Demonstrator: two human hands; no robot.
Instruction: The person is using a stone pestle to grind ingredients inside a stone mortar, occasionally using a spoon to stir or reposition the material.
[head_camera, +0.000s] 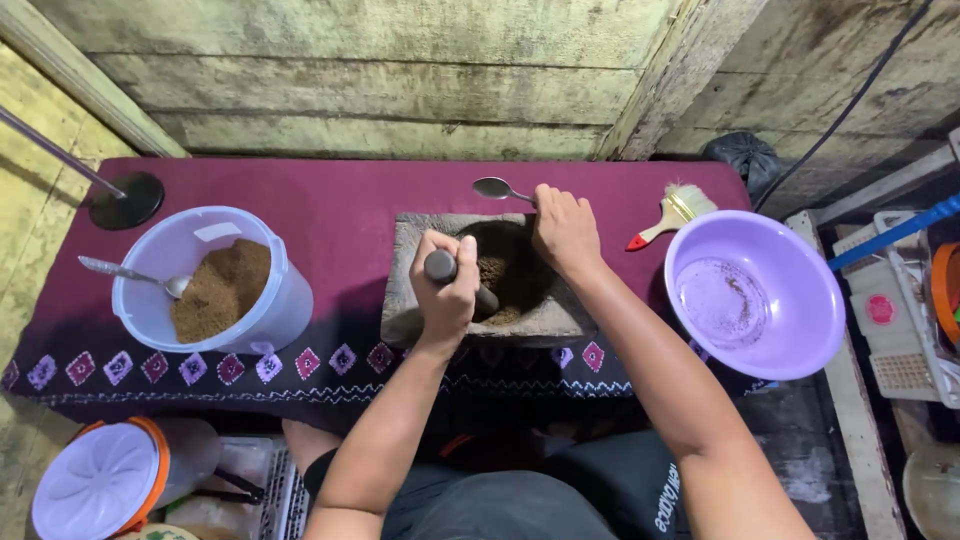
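This looks like a plain home kitchen or back-room food corner, roughly built. The walls (380, 80) are bare, stained planks, and the floor (30, 180) at the left is worn and yellowed. A low table draped in a maroon cloth (330, 195) with a patterned front edge serves as the work surface. At its middle sits a stone mortar (420, 290) holding brown ground matter, with a pestle (455, 275) in it. Near the left edge stands a tub of brown powder (215, 285) with a spoon; at the right edge, a purple basin (755, 295) and a small brush (672, 212). Lidded tubs and plastic crates crowd the floor around.
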